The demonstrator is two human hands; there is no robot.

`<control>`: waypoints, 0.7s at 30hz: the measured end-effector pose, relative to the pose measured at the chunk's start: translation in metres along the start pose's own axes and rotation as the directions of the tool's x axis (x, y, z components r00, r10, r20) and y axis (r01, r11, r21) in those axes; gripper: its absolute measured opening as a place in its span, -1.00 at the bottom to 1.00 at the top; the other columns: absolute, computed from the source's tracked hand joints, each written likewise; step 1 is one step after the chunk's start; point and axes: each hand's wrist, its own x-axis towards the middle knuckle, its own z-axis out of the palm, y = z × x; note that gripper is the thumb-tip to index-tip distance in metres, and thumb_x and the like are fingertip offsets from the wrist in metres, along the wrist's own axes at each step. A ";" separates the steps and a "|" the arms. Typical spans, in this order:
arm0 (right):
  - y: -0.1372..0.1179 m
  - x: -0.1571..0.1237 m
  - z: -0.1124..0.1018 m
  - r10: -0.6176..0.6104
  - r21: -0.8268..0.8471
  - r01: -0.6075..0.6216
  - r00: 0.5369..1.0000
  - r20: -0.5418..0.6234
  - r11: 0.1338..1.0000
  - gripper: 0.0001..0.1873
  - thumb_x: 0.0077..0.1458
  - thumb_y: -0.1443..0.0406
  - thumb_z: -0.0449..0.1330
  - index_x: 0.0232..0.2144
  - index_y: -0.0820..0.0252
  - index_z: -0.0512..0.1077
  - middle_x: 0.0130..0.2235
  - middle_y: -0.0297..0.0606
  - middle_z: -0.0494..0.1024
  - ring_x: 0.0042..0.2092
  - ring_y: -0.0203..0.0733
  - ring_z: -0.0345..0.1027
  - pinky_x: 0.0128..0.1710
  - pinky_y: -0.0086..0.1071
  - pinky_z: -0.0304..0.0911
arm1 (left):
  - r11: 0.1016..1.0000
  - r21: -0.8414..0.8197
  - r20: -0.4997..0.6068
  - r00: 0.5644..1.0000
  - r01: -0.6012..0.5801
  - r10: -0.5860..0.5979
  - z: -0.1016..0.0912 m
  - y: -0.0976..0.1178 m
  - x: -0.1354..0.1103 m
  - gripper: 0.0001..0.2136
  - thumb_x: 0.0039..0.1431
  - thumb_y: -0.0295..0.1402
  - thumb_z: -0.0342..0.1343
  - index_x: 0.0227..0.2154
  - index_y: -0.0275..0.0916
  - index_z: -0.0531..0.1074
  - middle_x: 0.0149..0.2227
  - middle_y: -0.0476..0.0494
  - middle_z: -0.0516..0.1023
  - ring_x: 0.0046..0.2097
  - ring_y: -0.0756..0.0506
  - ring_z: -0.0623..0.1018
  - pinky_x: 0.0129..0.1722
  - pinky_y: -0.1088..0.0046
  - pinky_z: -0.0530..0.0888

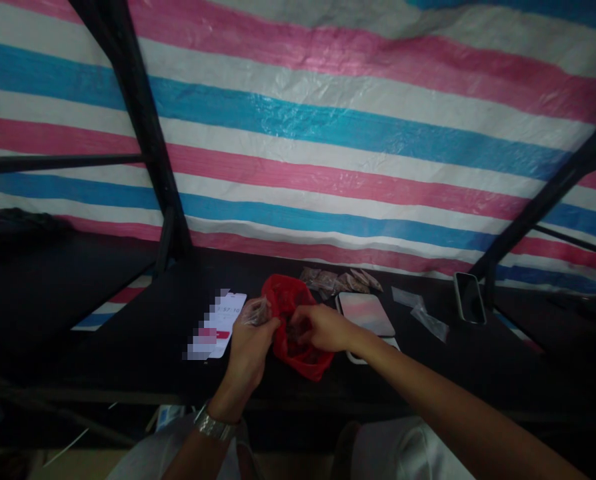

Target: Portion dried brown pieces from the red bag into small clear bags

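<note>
A red plastic bag [284, 298] lies open on the dark table [143, 333] in front of me. My right hand [320, 327] reaches into its mouth with fingers pinched among small dark pieces inside. My left hand [249, 342], a metal watch on its wrist, is closed on a small clear plastic pouch [256, 311] held just left of the red bag.
A lit phone [223, 323] lies left of the bag. A flat shiny tablet-like scale [366, 313] sits to the right, with filled small packets [338, 281] behind it, empty clear pouches [423, 313] and a dark phone [469, 297] further right. A striped tarp [328, 133] hangs behind.
</note>
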 end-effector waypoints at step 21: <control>-0.058 -0.024 -0.044 -0.248 -0.385 0.180 0.959 -0.134 0.905 -0.73 0.33 0.27 0.29 0.03 0.21 0.57 0.02 -0.09 0.63 0.05 -0.02 0.52 0.07 -0.22 0.32 | 0.901 0.384 0.191 0.972 -0.202 0.137 -0.001 -0.009 0.003 -0.84 0.06 -0.39 0.21 -0.26 -0.10 0.50 -0.36 0.00 0.65 -0.28 -0.15 0.64 -0.26 0.42 0.43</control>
